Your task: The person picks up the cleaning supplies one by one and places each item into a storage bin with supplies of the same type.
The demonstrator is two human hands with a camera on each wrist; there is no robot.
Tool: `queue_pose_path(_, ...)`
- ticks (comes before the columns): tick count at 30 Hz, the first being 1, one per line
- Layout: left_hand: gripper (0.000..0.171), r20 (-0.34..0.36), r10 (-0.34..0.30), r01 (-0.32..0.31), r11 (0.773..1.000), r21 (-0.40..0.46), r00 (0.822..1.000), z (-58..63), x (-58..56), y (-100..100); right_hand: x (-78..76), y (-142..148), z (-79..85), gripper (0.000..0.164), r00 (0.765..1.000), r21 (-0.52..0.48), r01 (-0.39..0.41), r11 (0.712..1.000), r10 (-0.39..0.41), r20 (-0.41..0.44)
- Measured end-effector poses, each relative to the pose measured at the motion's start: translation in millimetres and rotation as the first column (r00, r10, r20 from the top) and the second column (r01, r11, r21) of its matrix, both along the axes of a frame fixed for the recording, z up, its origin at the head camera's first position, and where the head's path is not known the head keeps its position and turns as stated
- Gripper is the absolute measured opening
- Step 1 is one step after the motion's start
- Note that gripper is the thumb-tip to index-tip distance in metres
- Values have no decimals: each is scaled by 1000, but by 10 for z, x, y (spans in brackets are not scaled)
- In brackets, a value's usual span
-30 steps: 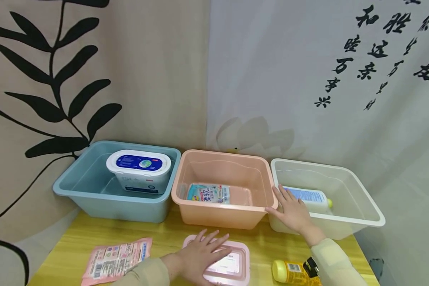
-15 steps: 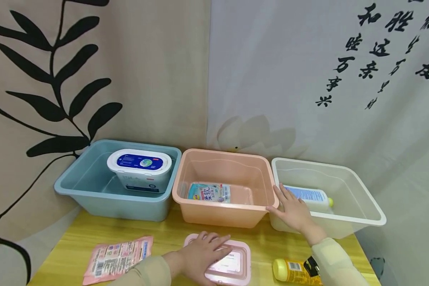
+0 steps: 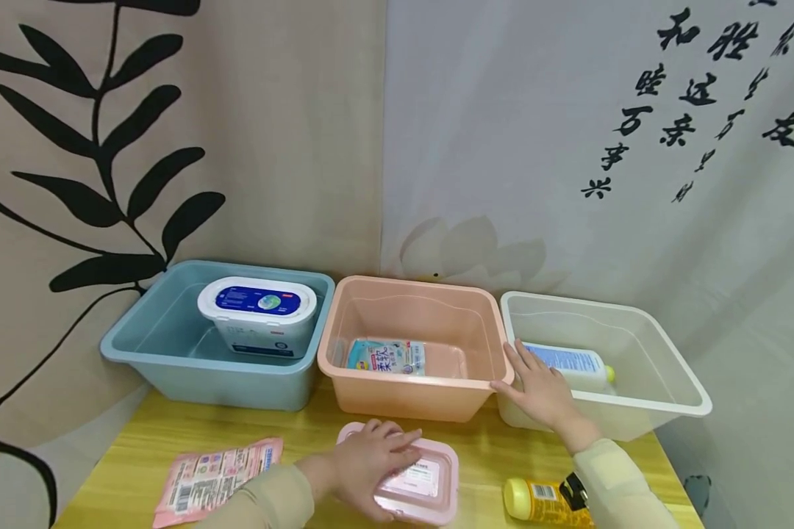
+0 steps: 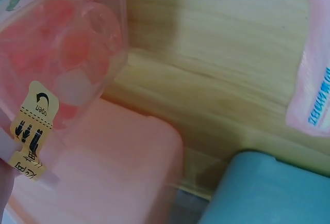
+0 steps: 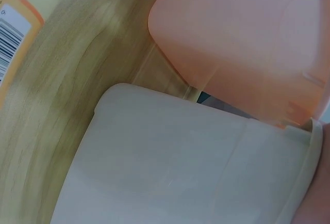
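Observation:
My left hand (image 3: 370,466) grips a pink lidded box (image 3: 430,485) from above, fingers over its far edge and thumb at its near side. In the left wrist view the see-through box (image 4: 67,53) shows rounded red and clear pieces inside and a tan "open" sticker (image 4: 35,131) on its side. My right hand (image 3: 542,393) rests with spread fingers on the adjoining rims of the peach bin (image 3: 410,400) and the white bin (image 3: 642,408). A blue-and-white soft pack (image 3: 387,358) lies in the peach bin, a white bottle with a blue label (image 3: 572,371) in the white one.
At the left stands a blue bin (image 3: 205,386) with a white lidded tub (image 3: 261,338) inside. A pink printed pouch (image 3: 218,477) lies on the wooden table (image 3: 304,426), left of the left hand. Under the right forearm lies a yellow-capped bottle (image 3: 536,501). Curtains hang behind the bins.
My left hand has closed from spread fingers to a grip on the pink box, which has shifted slightly away from me and to the left. My right hand keeps its place.

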State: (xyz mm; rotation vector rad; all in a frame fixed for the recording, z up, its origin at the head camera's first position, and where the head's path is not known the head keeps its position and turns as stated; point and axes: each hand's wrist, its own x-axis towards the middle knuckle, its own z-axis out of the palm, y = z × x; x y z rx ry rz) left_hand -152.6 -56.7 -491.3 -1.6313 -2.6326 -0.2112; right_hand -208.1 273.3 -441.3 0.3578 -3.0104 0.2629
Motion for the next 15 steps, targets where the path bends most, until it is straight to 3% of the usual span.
queue_pose_path(7, 86, 66, 34, -35, 999, 26, 997, 161, -24, -72, 2, -7, 6, 77, 1000, 10, -4, 1000, 4, 8)
queue_pose_path(15, 84, 38, 35, -36, 999, 16, 999, 419, -68, -134, -28, 6, 18, 76, 1000, 14, -12, 1000, 12, 0)
